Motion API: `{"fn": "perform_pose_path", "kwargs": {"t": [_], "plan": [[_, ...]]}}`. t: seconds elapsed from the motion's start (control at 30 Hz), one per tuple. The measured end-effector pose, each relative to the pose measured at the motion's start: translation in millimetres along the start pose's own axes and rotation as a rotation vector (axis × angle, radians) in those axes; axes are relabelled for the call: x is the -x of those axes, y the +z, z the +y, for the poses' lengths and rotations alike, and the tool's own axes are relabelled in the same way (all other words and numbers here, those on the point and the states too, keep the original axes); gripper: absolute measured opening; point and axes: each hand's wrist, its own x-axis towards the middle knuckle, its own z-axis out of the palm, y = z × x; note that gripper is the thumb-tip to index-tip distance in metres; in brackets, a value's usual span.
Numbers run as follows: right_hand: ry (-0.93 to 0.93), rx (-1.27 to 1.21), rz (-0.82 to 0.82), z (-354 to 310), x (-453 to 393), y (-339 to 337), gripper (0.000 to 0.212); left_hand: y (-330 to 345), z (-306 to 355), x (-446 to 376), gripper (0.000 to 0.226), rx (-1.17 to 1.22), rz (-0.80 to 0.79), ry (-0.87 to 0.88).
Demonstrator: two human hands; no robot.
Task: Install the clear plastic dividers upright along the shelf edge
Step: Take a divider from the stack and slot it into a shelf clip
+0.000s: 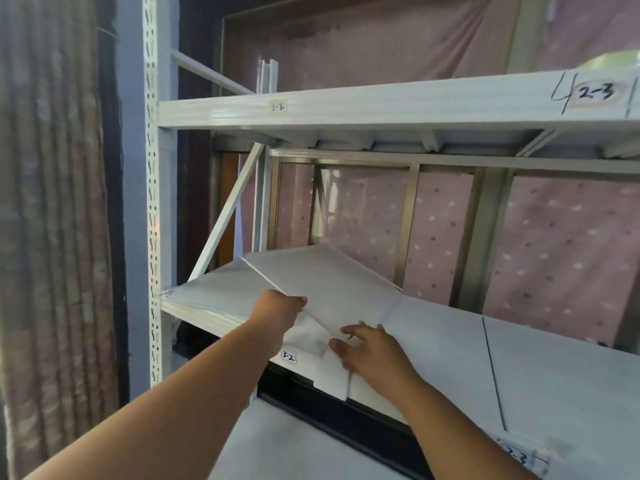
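Clear plastic dividers [242, 292] lie as a flat stack at the left end of the middle shelf [450, 344], one corner poking past the front upright [152, 202]. Top sheet [325, 275] is peeled up off the stack, tilted, its near edge raised, far edge resting toward the back. One more clear panel [343, 206] looks to be standing at the rear of the bay; hard to be sure, mostly reflections.

Step in hand, as I read it: separate the top sheet and stand it up at the shelf edge. Do it well: lift only one sheet, keep the rest pinned, rotate to vertical before sliding to the front lip near label 3-2 [288, 357]. Thin and slick, so it will likely flex and cling to the one below.

Left hand [280, 306]: arm stretched forward, fingers closed in a pinch on the raised sheet's near edge. Right hand [370, 351]: palm down, fingers spread, flat on the sheet's lower corner at the shelf front, pressing, not gripping.
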Motion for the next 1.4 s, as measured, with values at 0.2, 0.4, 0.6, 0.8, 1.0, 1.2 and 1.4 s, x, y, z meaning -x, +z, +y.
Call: {"fn": "perform_pose_path", "kwargs": {"t": [0.2,0.4,0.6,0.8,1.0,1.2,1.4], "plan": [[-0.036,-0.084,0.001,-5.3,-0.1,5.9,0.016,-11.6,20.5,1.7,0.018,0.046,-0.011,0.128],[-0.055,-0.053,-0.020,-10.4,2.3,2.8,0.076,4.7,37.9,12.3,0.055,0.018,-0.285,0.409],[-0.082,-0.150,0.022,-14.0,8.1,3.7,0.087,18.4,42.4,21.2,0.031,-0.116,-0.322,0.594],[-0.074,-0.110,0.099,-11.6,12.6,2.4,0.072,31.9,43.0,21.6,0.047,-0.125,-0.326,0.644],[-0.050,-0.064,0.057,-10.7,9.8,-1.1,0.068,39.9,36.5,16.0,0.051,-0.137,-0.368,0.661],[-0.071,-0.058,0.061,-9.2,8.6,0.3,0.071,37.2,37.4,9.3,0.055,-0.130,-0.360,0.677],[-0.086,-0.066,0.055,-8.5,7.9,2.6,0.076,31.3,37.6,5.1,0.055,-0.127,-0.397,0.682]]}}
